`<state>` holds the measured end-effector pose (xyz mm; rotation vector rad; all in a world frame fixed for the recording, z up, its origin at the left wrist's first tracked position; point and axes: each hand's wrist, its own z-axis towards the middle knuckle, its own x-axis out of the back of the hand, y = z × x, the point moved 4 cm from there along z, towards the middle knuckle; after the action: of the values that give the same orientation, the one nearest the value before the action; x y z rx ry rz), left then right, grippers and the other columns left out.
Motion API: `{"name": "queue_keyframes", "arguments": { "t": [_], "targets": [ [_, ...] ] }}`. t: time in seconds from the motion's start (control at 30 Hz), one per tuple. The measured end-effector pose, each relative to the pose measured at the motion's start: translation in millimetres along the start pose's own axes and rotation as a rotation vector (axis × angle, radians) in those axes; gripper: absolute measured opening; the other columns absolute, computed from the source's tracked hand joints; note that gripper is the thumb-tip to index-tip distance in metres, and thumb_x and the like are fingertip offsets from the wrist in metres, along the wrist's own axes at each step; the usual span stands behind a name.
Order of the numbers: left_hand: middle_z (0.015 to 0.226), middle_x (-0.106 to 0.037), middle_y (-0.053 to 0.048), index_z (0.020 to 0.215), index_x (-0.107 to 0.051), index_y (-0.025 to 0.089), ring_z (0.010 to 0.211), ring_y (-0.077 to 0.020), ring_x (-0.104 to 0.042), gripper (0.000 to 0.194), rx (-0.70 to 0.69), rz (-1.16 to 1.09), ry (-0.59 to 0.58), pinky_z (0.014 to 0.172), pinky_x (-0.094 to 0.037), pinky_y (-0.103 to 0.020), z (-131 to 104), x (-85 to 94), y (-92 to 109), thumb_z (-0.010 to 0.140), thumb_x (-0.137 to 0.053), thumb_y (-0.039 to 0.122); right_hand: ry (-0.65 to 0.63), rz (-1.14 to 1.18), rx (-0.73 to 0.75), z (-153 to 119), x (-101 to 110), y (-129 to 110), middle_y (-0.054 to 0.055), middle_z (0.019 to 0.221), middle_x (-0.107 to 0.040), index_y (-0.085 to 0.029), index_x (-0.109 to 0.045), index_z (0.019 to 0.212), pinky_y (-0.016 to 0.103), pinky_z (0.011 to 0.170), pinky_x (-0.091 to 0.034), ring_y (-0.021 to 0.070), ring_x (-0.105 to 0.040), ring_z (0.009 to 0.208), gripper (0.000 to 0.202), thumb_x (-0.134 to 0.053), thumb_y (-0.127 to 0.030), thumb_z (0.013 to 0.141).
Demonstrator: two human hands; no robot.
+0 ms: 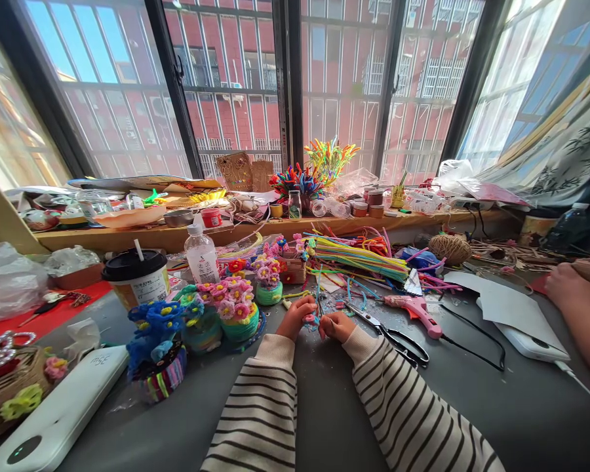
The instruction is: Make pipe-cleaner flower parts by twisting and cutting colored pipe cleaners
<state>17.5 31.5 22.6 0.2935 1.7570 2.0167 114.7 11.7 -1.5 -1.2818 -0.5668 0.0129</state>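
My left hand (296, 320) is closed around a small pink and blue pipe-cleaner piece (310, 319). Beside it, my right hand (338, 326) pinches a thin light-blue pipe cleaner (319, 288) that sticks up between the two hands. The fingertips nearly touch, so the exact grip is partly hidden. Right of my hands lie scissors (391, 333) with black handles and a pink glue gun (415, 313). To the left stand small pots of pipe-cleaner flowers, one pink (233, 301) and one blue (158, 341).
A bundle of yellow-green pipe cleaners (361, 257) lies behind my hands. A lidded cup (136, 275) and a plastic bottle (200, 252) stand at left. White power banks (61, 410) lie on the grey table. Another person's hand (577, 295) is at the right edge. The windowsill (255, 226) is crowded.
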Motion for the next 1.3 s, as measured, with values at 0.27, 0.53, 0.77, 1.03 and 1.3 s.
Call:
{"name": "queue_keyframes", "arguments": {
  "t": [0.27, 0.53, 0.77, 1.03, 1.3],
  "targets": [
    [0.047, -0.04, 0.003, 0.048, -0.039, 0.017, 0.044, -0.0072, -0.034, 0.015, -0.007, -0.019, 0.036, 0.044, -0.028, -0.022, -1.9, -1.5, 4.0, 0.057, -0.046, 0.027, 0.15, -0.005, -0.06, 0.1, 6.3, -1.1, -0.004, 0.031, -0.034, -0.014, -0.044, 0.034, 0.02, 0.037, -0.019, 0.0044, -0.026, 0.034, 0.055, -0.042, -0.066, 0.052],
    [0.047, -0.036, 0.004, 0.049, -0.04, 0.015, 0.044, -0.006, -0.032, 0.017, -0.027, -0.033, 0.047, 0.045, -0.027, -0.022, -2.6, -2.0, 5.4, 0.056, -0.047, 0.028, 0.03, -0.006, -0.008, -0.7, 1.5, -2.9, -0.004, 0.033, -0.031, -0.013, -0.046, 0.038, 0.02, 0.038, -0.019, 0.0047, -0.027, 0.035, 0.062, -0.029, -0.071, 0.055],
    [0.047, -0.034, 0.004, 0.046, -0.039, 0.016, 0.045, -0.0067, -0.03, 0.017, -0.013, 0.019, -0.052, 0.044, -0.024, -0.022, 0.1, -2.2, 1.9, 0.055, -0.048, 0.026, 0.06, 0.002, -0.006, -1.2, 3.9, -4.5, -0.005, 0.034, -0.026, -0.014, -0.048, 0.041, 0.02, 0.038, -0.019, 0.0052, -0.026, 0.036, 0.064, -0.025, -0.072, 0.054],
    [0.046, -0.029, 0.005, 0.046, -0.035, 0.016, 0.043, -0.006, -0.026, 0.018, -0.05, -0.02, -0.034, 0.045, -0.023, -0.022, -2.4, -3.5, 7.8, 0.057, -0.046, 0.026, 0.166, -0.031, -0.008, 0.7, 7.6, -2.8, -0.003, 0.033, -0.033, -0.014, -0.045, 0.033, 0.02, 0.039, -0.02, 0.0055, -0.028, 0.036, 0.056, -0.038, -0.066, 0.055],
    [0.047, -0.031, 0.005, 0.049, -0.037, 0.015, 0.042, -0.0053, -0.028, 0.018, -0.016, -0.046, -0.03, 0.044, -0.023, -0.022, -0.8, -0.9, 3.7, 0.057, -0.047, 0.027, 0.11, 0.022, 0.023, 0.3, 4.5, -2.6, -0.005, 0.032, -0.028, -0.013, -0.047, 0.037, 0.02, 0.038, -0.019, 0.0044, -0.026, 0.035, 0.062, -0.03, -0.07, 0.055]
  ]
}}
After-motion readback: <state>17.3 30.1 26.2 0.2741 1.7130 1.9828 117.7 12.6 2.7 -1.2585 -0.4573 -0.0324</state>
